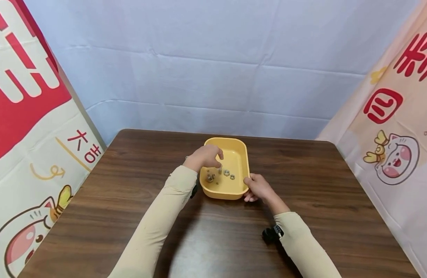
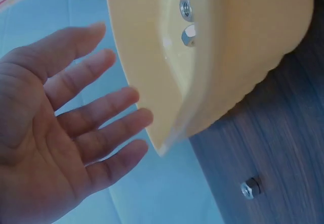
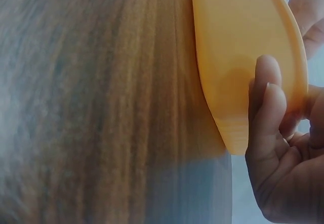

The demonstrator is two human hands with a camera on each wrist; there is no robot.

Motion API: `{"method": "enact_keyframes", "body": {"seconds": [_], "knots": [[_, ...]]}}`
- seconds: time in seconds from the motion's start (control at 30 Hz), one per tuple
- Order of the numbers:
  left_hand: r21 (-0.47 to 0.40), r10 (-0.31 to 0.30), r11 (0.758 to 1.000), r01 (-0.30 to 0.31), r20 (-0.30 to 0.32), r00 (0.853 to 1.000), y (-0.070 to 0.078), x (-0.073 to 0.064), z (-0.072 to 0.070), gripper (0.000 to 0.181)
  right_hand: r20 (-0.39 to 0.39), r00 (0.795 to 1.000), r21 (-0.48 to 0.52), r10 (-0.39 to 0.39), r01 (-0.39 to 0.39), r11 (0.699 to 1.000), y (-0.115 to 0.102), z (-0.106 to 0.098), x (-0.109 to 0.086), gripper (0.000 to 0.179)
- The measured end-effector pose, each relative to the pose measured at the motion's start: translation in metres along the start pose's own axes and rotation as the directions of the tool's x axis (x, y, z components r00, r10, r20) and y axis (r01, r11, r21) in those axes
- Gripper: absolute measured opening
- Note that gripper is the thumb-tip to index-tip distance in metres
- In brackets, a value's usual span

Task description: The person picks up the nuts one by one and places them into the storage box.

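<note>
A yellow plastic tray (image 1: 230, 196) stands on the table, with several metal nuts, such as one large nut (image 1: 227, 172) and a smaller nut (image 1: 232, 177), lying on its floor. Over the tray's left side reaches my left hand (image 1: 207, 156). In the left wrist view its fingers (image 2: 104, 113) are spread and relaxed, with nothing held. My right hand (image 1: 259, 187) grips the tray's near right corner, thumb at the rim and other fingers against the outer wall. From the right wrist, curled fingers (image 3: 271, 107) show beside the yellow wall.
Outside the tray, a single nut (image 2: 250, 187) shows on the dark wooden table (image 1: 314, 173) in the left wrist view. A pale cloth backdrop (image 1: 213, 85) hangs behind the table, with printed banners (image 1: 397, 154) at both sides.
</note>
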State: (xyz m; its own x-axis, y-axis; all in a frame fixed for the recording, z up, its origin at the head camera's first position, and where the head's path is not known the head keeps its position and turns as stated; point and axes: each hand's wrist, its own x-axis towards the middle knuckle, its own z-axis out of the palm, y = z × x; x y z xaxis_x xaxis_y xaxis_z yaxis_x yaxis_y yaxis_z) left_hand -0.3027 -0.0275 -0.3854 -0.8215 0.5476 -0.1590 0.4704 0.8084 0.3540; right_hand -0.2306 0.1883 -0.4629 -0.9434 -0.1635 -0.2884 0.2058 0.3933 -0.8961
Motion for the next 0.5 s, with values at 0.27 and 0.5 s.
{"method": "enact_keyframes", "body": {"seconds": [0.27,0.5], "knots": [[0.104,0.006,0.995,0.006,-0.121,0.993,-0.013,-0.011,0.004,0.03,-0.002,1.0,0.005,0.0,0.0,1.0,0.0,-0.001,-0.001,0.024],[0.021,-0.007,1.0,0.011,-0.202,0.979,-0.029,-0.017,0.005,0.03,-0.007,1.0,0.003,0.008,-0.008,1.0,0.001,0.0,0.0,0.023]]}}
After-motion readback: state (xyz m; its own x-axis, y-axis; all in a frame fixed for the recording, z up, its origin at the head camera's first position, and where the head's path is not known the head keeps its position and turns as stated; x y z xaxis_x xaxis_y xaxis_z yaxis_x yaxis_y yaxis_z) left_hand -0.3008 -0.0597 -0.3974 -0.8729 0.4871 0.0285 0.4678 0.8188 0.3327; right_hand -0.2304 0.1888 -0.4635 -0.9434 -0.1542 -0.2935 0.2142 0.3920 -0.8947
